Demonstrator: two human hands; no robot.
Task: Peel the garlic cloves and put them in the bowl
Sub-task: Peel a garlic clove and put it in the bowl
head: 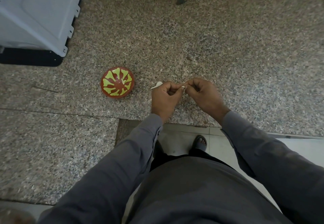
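A small pale garlic clove (pixel 182 87) shows between the fingertips of both hands, above the granite counter. My left hand (pixel 164 97) and my right hand (pixel 201 93) both pinch it with curled fingers. A white garlic piece with a thin stalk (pixel 157 85) sticks out past my left hand's knuckles; whether the hand holds it or it lies on the counter I cannot tell. The red bowl with a yellow-green pattern (pixel 117 84) stands on the counter to the left of my hands, with a small pale piece inside.
The speckled granite counter (pixel 210 39) runs back to a wall. A grey and black appliance (pixel 35 22) stands at the far left. The counter's front edge steps in near my feet, and tiled floor (pixel 177 141) shows below.
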